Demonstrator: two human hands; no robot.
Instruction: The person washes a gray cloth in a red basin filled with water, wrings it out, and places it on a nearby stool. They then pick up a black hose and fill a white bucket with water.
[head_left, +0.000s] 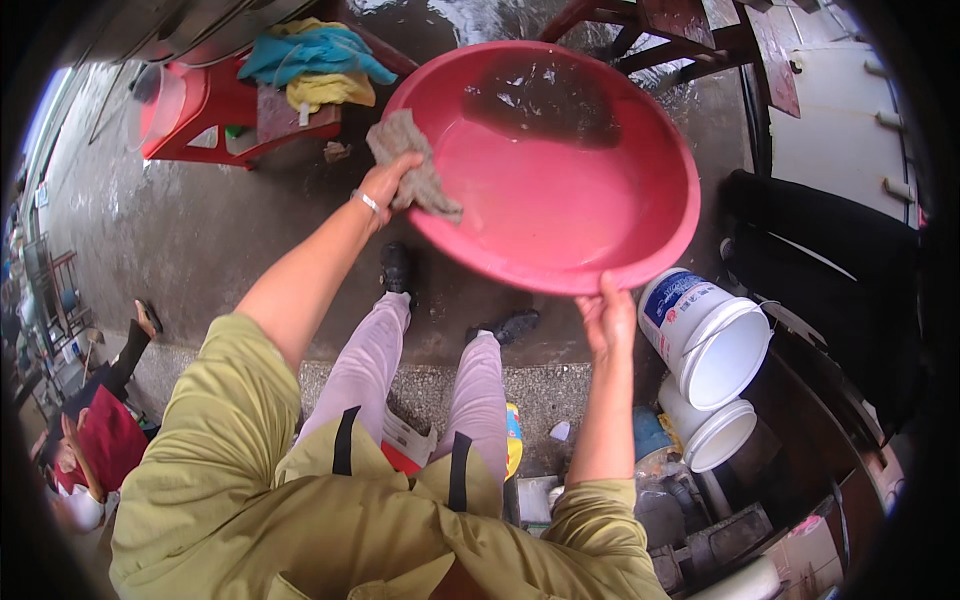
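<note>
A large pink plastic basin (547, 195) is held tilted in front of me, its open side facing up toward me. A dark patch (544, 97) with bright glints lies along its far inner side; it looks like dirty water, but I cannot tell for sure. My left hand (386, 184) is closed around a crumpled grey-brown cloth (409, 157) at the left rim. Part of that cloth hangs over the edge into the basin. At the near right rim, my right hand (609, 315) grips the plastic with the thumb on top.
Turquoise and yellow cloths (315, 60) lie on a low wooden surface by a red plastic stool (187, 112). White buckets (705, 337) lean at my right. Wooden furniture (667, 37) stands beyond the basin. The concrete floor (262, 210) looks wet. Another person (97, 450) is at far left.
</note>
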